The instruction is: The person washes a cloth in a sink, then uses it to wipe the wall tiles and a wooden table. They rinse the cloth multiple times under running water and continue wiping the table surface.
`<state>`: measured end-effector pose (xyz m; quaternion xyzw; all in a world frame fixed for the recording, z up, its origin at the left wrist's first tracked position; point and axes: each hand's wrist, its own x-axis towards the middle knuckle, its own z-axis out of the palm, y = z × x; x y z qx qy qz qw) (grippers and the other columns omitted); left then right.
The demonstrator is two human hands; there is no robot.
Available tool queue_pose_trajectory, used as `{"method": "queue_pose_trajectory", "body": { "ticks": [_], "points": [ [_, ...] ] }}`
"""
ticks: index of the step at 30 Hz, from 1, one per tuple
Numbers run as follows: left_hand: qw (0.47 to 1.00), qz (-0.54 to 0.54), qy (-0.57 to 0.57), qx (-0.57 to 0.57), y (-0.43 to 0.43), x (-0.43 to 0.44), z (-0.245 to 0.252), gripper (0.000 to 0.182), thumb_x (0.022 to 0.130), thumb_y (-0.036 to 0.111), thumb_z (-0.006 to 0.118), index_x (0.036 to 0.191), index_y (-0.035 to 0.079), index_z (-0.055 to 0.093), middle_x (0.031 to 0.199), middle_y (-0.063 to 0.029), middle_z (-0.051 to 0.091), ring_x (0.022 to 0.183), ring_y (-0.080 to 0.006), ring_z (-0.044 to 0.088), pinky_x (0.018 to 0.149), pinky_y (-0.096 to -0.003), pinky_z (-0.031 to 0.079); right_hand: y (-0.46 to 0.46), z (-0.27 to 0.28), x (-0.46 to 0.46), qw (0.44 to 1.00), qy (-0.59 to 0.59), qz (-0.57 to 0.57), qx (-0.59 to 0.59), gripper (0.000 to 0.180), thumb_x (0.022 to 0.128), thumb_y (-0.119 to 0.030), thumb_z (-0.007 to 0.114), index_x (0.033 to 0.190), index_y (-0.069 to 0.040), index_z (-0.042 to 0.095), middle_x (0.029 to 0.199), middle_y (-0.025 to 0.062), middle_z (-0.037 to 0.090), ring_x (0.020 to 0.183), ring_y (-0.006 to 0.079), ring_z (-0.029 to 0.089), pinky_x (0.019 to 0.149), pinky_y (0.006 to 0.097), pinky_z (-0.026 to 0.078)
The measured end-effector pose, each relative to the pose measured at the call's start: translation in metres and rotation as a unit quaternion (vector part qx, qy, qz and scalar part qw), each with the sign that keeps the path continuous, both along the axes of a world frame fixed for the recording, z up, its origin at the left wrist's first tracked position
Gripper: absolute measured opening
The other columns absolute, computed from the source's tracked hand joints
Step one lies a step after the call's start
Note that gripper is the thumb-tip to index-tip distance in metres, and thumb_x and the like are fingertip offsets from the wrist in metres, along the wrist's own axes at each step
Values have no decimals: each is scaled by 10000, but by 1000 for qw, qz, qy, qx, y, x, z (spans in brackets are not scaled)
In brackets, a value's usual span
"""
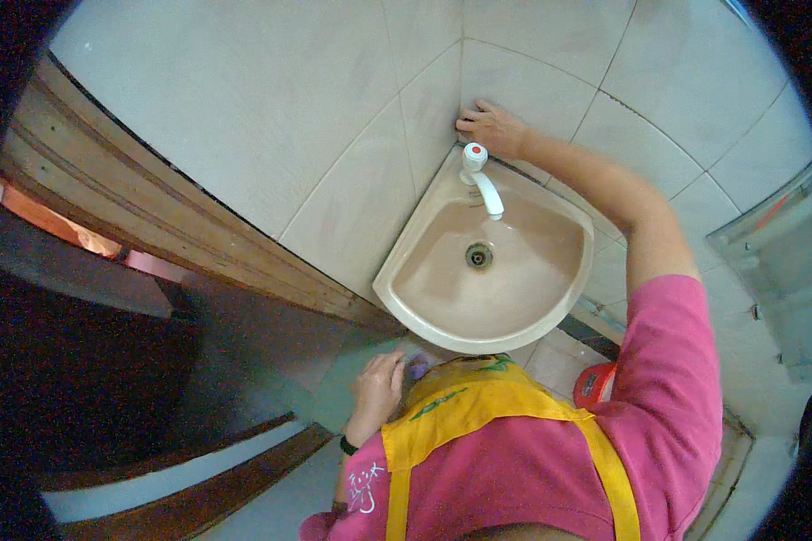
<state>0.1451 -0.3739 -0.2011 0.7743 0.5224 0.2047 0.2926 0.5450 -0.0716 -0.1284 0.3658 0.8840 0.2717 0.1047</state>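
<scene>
My right hand (492, 127) reaches over the back of a beige corner washbasin (440, 308). Its bent fingers are at the tiled corner, just behind a white tap (491, 193) with a red dot on its knob. Whether anything is under those fingers is hidden. The basin holds no water that I can see, and its drain (478, 255) is uncovered. Low at the basin's front left, my left hand (379, 385) hangs beside the yellow apron (494, 392). A small purple thing (417, 367), too blurred to name, shows near its fingers; I cannot tell if they touch it.
Tiled walls (331, 108) meet behind the basin. A wooden door frame (196, 233) runs along the left, with a dark doorway beyond. Below my right arm, a red container (592, 384) stands partly hidden. Glass-like panel or shelf (785, 270) juts from the right wall.
</scene>
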Motion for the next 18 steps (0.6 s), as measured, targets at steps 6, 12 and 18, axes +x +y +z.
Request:
{"method": "queue_pose_trajectory", "body": {
  "ticks": [6,12,18],
  "points": [
    [1000,-6,-1,-6,-10,2,-2,209,891,118,592,1075,34,644,1023,-182,652,941,-366,623,829,-429,496,-7,17,2,996,-46,78,-1,74,777,-172,621,792,-135,683,1078,-5,561,1130,167,467,1019,399,332],
    [999,39,-5,0,-20,-21,-9,206,889,111,592,1072,32,644,1031,-179,655,951,-368,625,830,-422,498,-33,44,10,999,-21,-22,-32,292,811,-191,624,1080,-89,673,1267,56,550,1255,222,432,1099,470,277],
    [999,6,8,33,-12,-23,-14,202,881,90,579,1058,14,639,985,-190,649,917,-373,616,795,-435,497,-13,38,-8,998,-31,-1,-49,265,806,-156,631,1054,-73,672,1251,71,548,1255,242,433,1114,464,270]
  ]
}}
